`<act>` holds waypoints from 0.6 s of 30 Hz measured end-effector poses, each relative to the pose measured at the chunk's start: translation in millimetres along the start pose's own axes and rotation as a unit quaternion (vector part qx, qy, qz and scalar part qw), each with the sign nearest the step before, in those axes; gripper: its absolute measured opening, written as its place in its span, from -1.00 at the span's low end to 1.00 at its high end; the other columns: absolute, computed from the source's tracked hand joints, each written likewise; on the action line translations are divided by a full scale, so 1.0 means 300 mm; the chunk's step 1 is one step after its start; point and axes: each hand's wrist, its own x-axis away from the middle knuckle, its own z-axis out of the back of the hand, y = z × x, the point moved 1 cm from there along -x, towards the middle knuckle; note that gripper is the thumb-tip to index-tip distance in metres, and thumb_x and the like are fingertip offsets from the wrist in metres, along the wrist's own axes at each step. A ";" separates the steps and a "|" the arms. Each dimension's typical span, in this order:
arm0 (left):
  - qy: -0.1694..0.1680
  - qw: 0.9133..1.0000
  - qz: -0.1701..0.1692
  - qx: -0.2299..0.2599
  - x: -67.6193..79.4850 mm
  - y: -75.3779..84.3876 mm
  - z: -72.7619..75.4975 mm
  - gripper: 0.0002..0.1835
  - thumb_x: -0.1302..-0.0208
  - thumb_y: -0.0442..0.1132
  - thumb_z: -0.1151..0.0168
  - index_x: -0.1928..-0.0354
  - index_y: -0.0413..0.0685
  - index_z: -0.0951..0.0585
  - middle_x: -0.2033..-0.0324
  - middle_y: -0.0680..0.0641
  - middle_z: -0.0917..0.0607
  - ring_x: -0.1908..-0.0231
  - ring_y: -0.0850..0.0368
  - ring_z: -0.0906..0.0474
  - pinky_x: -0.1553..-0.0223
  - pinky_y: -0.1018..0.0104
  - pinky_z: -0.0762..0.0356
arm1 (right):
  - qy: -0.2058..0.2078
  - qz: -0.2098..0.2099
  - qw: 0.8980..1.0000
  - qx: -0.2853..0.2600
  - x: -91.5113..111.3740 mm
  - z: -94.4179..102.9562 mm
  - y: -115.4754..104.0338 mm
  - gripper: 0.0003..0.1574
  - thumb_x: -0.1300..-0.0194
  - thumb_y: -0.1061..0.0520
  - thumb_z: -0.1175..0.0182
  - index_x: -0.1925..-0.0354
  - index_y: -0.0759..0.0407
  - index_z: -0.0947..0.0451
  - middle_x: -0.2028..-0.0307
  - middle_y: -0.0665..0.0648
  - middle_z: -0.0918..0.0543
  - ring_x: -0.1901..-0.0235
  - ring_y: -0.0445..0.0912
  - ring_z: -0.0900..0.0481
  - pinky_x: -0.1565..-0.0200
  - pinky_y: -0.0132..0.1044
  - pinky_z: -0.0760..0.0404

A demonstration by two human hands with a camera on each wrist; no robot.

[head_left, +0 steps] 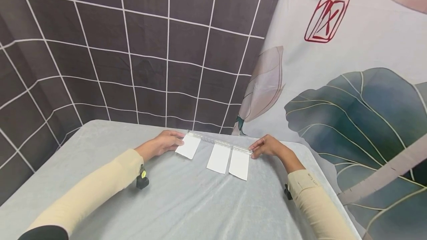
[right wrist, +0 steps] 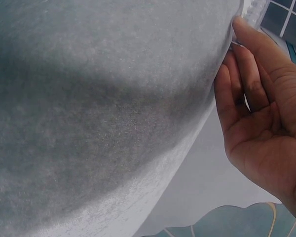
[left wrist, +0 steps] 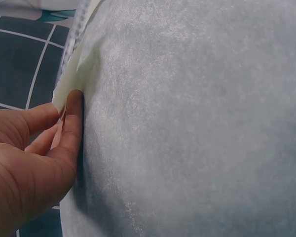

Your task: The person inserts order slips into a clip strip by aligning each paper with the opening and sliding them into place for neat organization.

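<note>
A clear, ruler-like plastic strip [head_left: 207,139] spans the gap between the two hands near the table's far edge. Three white paper cards hang toward the near side from it: a left card [head_left: 188,146], a middle card [head_left: 219,158] and a right card [head_left: 239,164]. My left hand [head_left: 164,142] pinches the strip's left end together with the left card's edge; the left wrist view shows thumb and fingers at that card [left wrist: 70,84]. At the opposite end, my right hand [head_left: 269,146] pinches the strip between thumb and fingers. Its fingertips meet the clear plastic [right wrist: 255,11] in the right wrist view.
A pale grey cloth [head_left: 186,203] with soft creases covers the table. Behind it hangs a dark curtain with a white grid [head_left: 146,69]. On the right, a white curtain with leaf prints [head_left: 350,114] comes down beside the table edge.
</note>
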 end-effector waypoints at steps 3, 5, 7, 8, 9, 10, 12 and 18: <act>-0.004 1.000 -0.002 0.002 -0.003 -0.004 -0.006 -0.33 -0.55 -0.53 -0.22 -0.64 -0.45 -0.36 -0.53 -0.54 -0.49 -0.52 -0.42 -0.55 -0.59 -0.13 -0.65 | 0.001 -0.001 1.000 0.002 0.001 -0.002 0.001 -0.60 -0.14 0.27 -0.71 0.02 0.28 -0.91 0.17 0.16 -0.96 0.24 -0.24 -0.72 0.12 -0.40 -0.68; -0.009 1.000 -0.004 0.002 -0.006 -0.005 -0.010 -0.33 -0.56 -0.53 -0.21 -0.64 -0.46 -0.35 -0.53 -0.54 -0.49 -0.52 -0.42 -0.55 -0.59 -0.13 -0.64 | 0.001 -0.001 1.000 0.003 0.002 -0.003 0.002 -0.60 -0.14 0.27 -0.71 0.02 0.28 -0.91 0.17 0.16 -0.96 0.24 -0.23 -0.72 0.12 -0.40 -0.67; -0.014 1.000 -0.005 0.003 -0.008 -0.007 -0.014 -0.33 -0.56 -0.53 -0.20 -0.65 -0.46 -0.34 -0.53 -0.54 -0.48 -0.53 -0.43 -0.54 -0.60 -0.13 -0.64 | 0.000 -0.002 1.000 0.003 0.002 -0.004 0.004 -0.59 -0.14 0.27 -0.71 0.01 0.28 -0.91 0.17 0.16 -0.96 0.24 -0.24 -0.73 0.12 -0.40 -0.67; -0.017 1.000 -0.005 0.001 -0.009 -0.007 -0.015 -0.33 -0.56 -0.52 -0.19 -0.65 -0.46 -0.33 -0.54 -0.54 -0.47 -0.54 -0.43 -0.53 -0.61 -0.12 -0.63 | -0.001 -0.003 1.000 0.003 0.001 -0.004 0.004 -0.59 -0.14 0.27 -0.71 0.02 0.27 -0.91 0.17 0.16 -0.96 0.24 -0.24 -0.73 0.12 -0.40 -0.68; -0.019 1.000 -0.006 0.000 -0.010 -0.007 -0.016 -0.33 -0.56 -0.52 -0.19 -0.65 -0.46 -0.33 -0.55 -0.54 -0.47 -0.55 -0.42 -0.52 -0.61 -0.12 -0.63 | -0.001 -0.003 1.000 0.002 0.000 -0.004 0.005 -0.60 -0.14 0.27 -0.72 0.02 0.27 -0.91 0.17 0.15 -0.96 0.23 -0.24 -0.73 0.11 -0.40 -0.68; -0.020 1.000 -0.005 0.000 -0.010 -0.007 -0.018 -0.33 -0.56 -0.52 -0.19 -0.65 -0.45 -0.33 -0.55 -0.53 -0.46 -0.55 -0.42 -0.52 -0.61 -0.12 -0.62 | -0.002 -0.003 1.000 0.003 -0.001 -0.003 0.006 -0.60 -0.14 0.26 -0.72 0.02 0.27 -0.91 0.17 0.15 -0.96 0.23 -0.24 -0.73 0.11 -0.40 -0.68; -0.023 1.000 -0.005 0.001 -0.012 -0.007 -0.020 -0.33 -0.56 -0.52 -0.18 -0.65 -0.45 -0.33 -0.56 -0.53 -0.46 -0.56 -0.42 -0.50 -0.62 -0.11 -0.61 | -0.003 -0.003 1.000 0.004 -0.004 -0.002 0.009 -0.60 -0.15 0.25 -0.72 0.02 0.26 -0.91 0.17 0.15 -0.96 0.23 -0.24 -0.73 0.10 -0.39 -0.69; -0.031 0.999 -0.009 0.005 -0.021 -0.004 -0.027 -0.33 -0.57 -0.53 -0.17 -0.66 -0.46 -0.32 -0.57 -0.53 -0.44 -0.55 -0.42 -0.51 -0.61 -0.12 -0.62 | -0.001 -0.009 1.000 0.006 -0.010 0.004 0.011 -0.59 -0.14 0.23 -0.73 0.02 0.24 -0.92 0.18 0.12 -0.96 0.22 -0.21 -0.72 0.08 -0.39 -0.67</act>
